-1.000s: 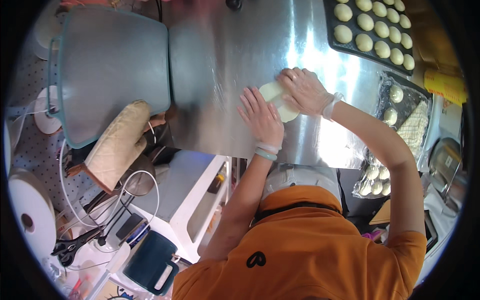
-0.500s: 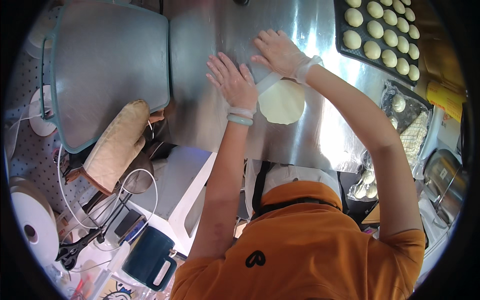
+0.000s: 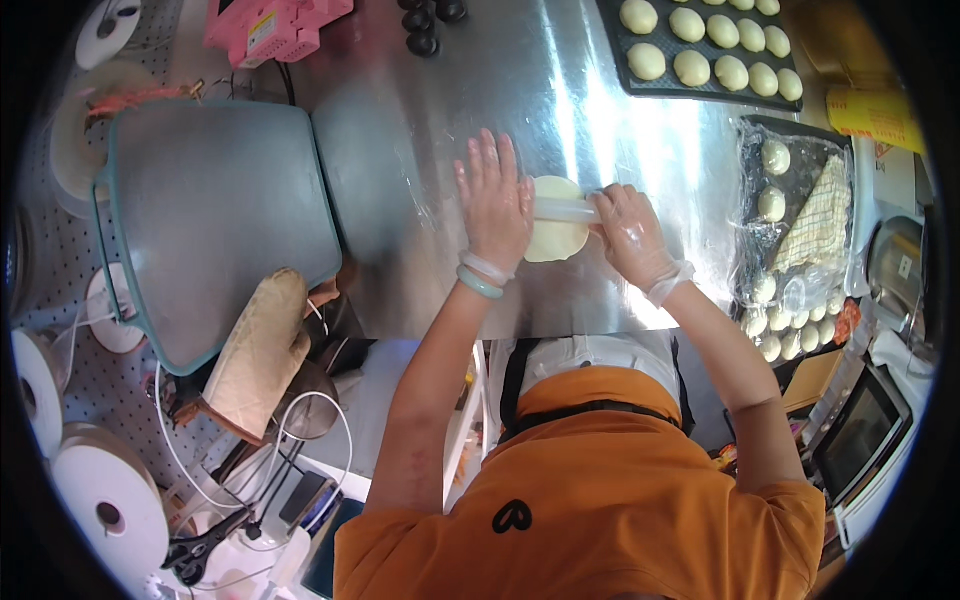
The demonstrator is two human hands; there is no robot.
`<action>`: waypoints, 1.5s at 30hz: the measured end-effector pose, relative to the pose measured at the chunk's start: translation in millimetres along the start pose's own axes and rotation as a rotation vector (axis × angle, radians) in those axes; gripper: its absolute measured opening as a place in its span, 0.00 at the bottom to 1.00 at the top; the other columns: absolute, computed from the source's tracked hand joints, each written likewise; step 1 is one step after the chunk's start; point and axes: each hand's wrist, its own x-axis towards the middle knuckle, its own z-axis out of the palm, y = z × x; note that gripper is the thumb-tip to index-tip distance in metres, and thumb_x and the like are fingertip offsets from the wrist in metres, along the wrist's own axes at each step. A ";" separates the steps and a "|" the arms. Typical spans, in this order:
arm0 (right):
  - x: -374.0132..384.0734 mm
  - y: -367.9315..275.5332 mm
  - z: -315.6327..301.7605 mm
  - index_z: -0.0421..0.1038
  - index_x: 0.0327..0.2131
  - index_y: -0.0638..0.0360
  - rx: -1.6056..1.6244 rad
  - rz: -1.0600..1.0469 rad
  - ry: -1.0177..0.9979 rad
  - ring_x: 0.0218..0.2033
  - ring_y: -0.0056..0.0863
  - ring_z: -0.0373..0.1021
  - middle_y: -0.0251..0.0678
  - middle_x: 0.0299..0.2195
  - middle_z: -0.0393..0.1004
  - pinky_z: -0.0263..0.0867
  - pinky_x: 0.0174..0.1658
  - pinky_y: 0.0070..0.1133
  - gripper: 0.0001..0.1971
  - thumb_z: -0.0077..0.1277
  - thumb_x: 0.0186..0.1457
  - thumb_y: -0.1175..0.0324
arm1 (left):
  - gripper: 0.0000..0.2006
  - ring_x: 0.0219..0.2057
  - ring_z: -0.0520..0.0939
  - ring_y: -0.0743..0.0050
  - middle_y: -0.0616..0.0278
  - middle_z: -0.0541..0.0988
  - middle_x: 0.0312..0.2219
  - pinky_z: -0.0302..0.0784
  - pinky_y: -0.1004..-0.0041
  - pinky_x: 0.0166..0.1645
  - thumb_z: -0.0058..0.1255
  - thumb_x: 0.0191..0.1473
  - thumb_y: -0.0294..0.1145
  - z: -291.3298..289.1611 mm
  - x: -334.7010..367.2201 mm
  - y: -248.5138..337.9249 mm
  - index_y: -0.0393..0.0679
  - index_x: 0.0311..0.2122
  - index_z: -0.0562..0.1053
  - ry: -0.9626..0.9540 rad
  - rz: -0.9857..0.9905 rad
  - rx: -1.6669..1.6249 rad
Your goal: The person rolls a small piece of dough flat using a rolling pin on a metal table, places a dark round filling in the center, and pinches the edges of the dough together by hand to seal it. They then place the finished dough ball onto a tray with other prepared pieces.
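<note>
A flattened piece of pale dough (image 3: 556, 242) lies on the metal worktop, with a whitish rolling pin (image 3: 566, 209) lying sideways across its middle. My left hand (image 3: 495, 212), in a clear glove with a pale green bangle at the wrist, rests at the pin's left end. Its fingers are stretched out flat, pointing away from me. At the other end my right hand (image 3: 634, 236), also gloved, has its fingers curled over the pin. The pin's two ends are hidden under my hands.
A black tray (image 3: 690, 91) of round dough balls stands far right. Nearer, a plastic-covered tray (image 3: 748, 215) holds more balls and a checked cloth (image 3: 818, 222). Left are a teal-edged board (image 3: 215, 230) and an oven mitt (image 3: 262, 350). Dark balls (image 3: 422, 43) and a pink device (image 3: 275, 28) sit far back.
The rolling pin has come from the dough's far edge, where it lay slanted, toward me onto its middle. My right hand has turned and drawn nearer. The whole view has shifted.
</note>
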 end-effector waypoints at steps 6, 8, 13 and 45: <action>9.0 3.6 15.5 0.67 0.44 0.62 -0.159 0.130 0.145 0.42 0.38 0.65 0.43 0.40 0.67 0.60 0.45 0.31 0.19 0.51 0.55 0.58 | 0.31 0.66 0.50 0.37 0.36 0.52 0.64 0.38 0.44 0.67 0.33 0.63 0.40 21.1 10.8 -0.9 0.31 0.65 0.50 0.010 0.036 0.031; 30.5 10.9 13.4 0.67 0.44 0.62 -0.197 0.199 0.161 0.42 0.37 0.65 0.43 0.41 0.67 0.61 0.46 0.31 0.20 0.49 0.58 0.54 | 0.31 0.67 0.49 0.38 0.36 0.51 0.64 0.37 0.44 0.67 0.33 0.63 0.41 22.2 30.5 -4.2 0.31 0.65 0.49 0.040 0.058 0.021; 67.8 24.6 -0.1 0.68 0.44 0.63 -0.189 0.305 0.086 0.42 0.38 0.66 0.43 0.40 0.68 0.63 0.46 0.31 0.23 0.51 0.55 0.52 | 0.32 0.67 0.47 0.39 0.36 0.49 0.65 0.36 0.45 0.68 0.33 0.63 0.42 29.3 72.6 -9.5 0.30 0.65 0.49 0.057 0.054 0.049; -52.4 16.7 -28.7 0.72 0.39 0.65 0.715 0.635 -0.038 0.37 0.47 0.72 0.52 0.34 0.74 0.67 0.44 0.34 0.15 0.53 0.52 0.63 | 0.32 0.68 0.47 0.40 0.39 0.47 0.66 0.38 0.52 0.69 0.39 0.61 0.39 -2.2 73.0 73.0 0.34 0.66 0.50 0.185 0.378 -0.328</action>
